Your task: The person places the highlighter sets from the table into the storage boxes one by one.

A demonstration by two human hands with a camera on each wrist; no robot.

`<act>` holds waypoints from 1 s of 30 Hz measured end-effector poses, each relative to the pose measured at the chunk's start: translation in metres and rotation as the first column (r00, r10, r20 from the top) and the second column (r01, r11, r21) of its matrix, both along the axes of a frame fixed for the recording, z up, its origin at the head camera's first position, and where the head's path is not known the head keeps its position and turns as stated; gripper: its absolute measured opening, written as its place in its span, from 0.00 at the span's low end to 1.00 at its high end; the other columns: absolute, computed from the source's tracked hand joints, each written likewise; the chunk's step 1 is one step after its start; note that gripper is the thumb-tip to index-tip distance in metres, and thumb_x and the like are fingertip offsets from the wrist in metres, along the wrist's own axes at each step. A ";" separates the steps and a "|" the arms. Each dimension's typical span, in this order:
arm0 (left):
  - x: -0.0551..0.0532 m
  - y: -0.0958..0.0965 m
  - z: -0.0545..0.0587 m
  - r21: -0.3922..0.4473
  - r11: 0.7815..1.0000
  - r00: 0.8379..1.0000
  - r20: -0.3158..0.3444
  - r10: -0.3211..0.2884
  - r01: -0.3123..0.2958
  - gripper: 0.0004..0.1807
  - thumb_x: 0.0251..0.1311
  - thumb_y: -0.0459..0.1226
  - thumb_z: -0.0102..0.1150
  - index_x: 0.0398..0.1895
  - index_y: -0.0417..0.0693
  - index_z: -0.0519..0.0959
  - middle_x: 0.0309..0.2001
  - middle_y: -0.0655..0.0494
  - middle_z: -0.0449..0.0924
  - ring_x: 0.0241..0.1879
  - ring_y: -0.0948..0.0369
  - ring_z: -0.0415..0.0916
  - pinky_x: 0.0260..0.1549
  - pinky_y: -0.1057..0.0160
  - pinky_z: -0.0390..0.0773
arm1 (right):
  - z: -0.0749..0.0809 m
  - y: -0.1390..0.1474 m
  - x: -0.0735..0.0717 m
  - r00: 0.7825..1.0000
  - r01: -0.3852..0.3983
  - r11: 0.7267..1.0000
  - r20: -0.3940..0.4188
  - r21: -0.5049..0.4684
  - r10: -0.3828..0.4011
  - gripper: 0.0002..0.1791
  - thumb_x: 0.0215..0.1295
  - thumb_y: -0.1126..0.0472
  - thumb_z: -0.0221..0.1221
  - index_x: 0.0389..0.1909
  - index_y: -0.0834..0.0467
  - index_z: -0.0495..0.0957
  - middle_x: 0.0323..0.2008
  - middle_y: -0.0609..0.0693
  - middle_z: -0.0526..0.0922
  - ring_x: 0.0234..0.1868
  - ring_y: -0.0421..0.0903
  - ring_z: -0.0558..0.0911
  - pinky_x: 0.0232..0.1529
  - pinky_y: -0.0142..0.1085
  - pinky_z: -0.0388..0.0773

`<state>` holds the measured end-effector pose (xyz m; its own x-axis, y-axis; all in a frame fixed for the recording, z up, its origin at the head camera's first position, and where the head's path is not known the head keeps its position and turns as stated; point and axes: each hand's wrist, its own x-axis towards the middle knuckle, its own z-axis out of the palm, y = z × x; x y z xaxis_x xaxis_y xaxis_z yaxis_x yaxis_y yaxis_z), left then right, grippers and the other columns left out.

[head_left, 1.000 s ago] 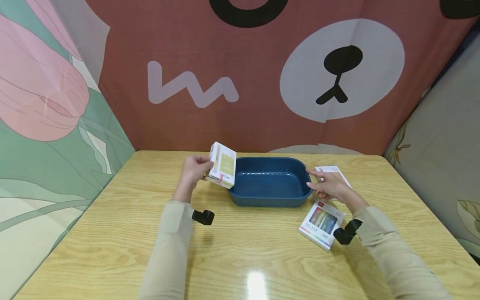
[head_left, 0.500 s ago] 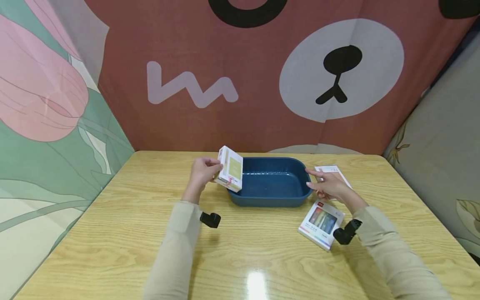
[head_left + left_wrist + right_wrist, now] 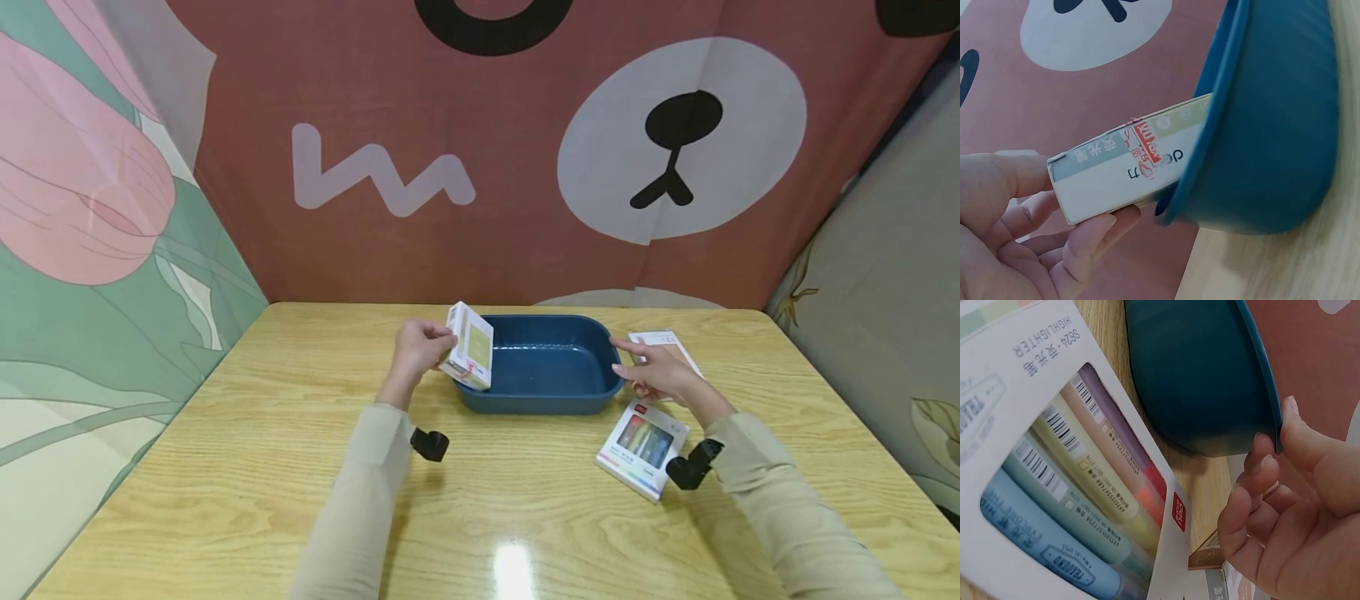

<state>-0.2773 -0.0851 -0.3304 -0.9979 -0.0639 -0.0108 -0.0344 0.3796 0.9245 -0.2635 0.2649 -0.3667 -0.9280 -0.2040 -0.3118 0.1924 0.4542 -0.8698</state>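
Observation:
My left hand (image 3: 420, 345) pinches a white highlighter box (image 3: 478, 348) with a yellow-green panel by its left edge, thumb on one side and fingers on the other. The box stands tilted over the left rim of a dark blue plastic bin (image 3: 536, 405). In the left wrist view the far end of the highlighter box (image 3: 1110, 169) passes behind the bin's rim, inside it and hidden. My right hand (image 3: 663, 372) holds the bin's right rim; in the right wrist view its thumb and index finger are at the rim of the bin (image 3: 1204, 375).
A windowed highlighter pack (image 3: 643, 448), its pastel pens showing, lies on the wooden table (image 3: 480, 500) right of the bin, near my right wrist. Another white box (image 3: 662, 337) lies behind it, partly covered by my right hand. A printed cloth (image 3: 420, 258) hangs behind the table.
My left hand has moved right and slightly down with the highlighter box, bringing it from beside the bin's left rim to over and into it. My right hand stays at the rim.

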 end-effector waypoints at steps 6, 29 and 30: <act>-0.001 0.006 -0.005 -0.041 0.999 0.999 -0.043 0.002 -0.004 0.07 0.50 0.30 0.60 0.31 0.33 0.80 0.30 0.43 0.79 0.21 0.61 0.73 0.20 0.60 0.76 | 0.000 0.000 0.000 1.000 -0.011 1.000 -0.001 -0.010 0.011 0.33 0.66 0.59 0.50 0.69 0.51 0.48 0.14 0.48 0.60 0.15 0.43 0.62 0.17 0.34 0.60; -0.004 0.030 -0.014 -0.258 0.964 0.994 -0.059 -0.090 0.072 0.12 0.46 0.28 0.62 0.35 0.29 0.79 0.31 0.40 0.79 0.14 0.62 0.72 0.10 0.68 0.71 | -0.001 0.000 0.001 1.000 -0.009 1.000 0.002 -0.013 0.009 0.33 0.66 0.59 0.50 0.69 0.51 0.47 0.18 0.50 0.63 0.14 0.43 0.62 0.17 0.34 0.59; -0.004 0.030 -0.014 -0.272 0.959 0.994 -0.062 -0.096 0.075 0.12 0.45 0.28 0.62 0.34 0.29 0.79 0.31 0.40 0.79 0.15 0.61 0.73 0.11 0.68 0.72 | -0.001 0.000 0.000 1.000 -0.010 1.000 0.002 -0.012 0.010 0.33 0.66 0.59 0.50 0.69 0.51 0.47 0.18 0.50 0.63 0.14 0.43 0.62 0.17 0.34 0.59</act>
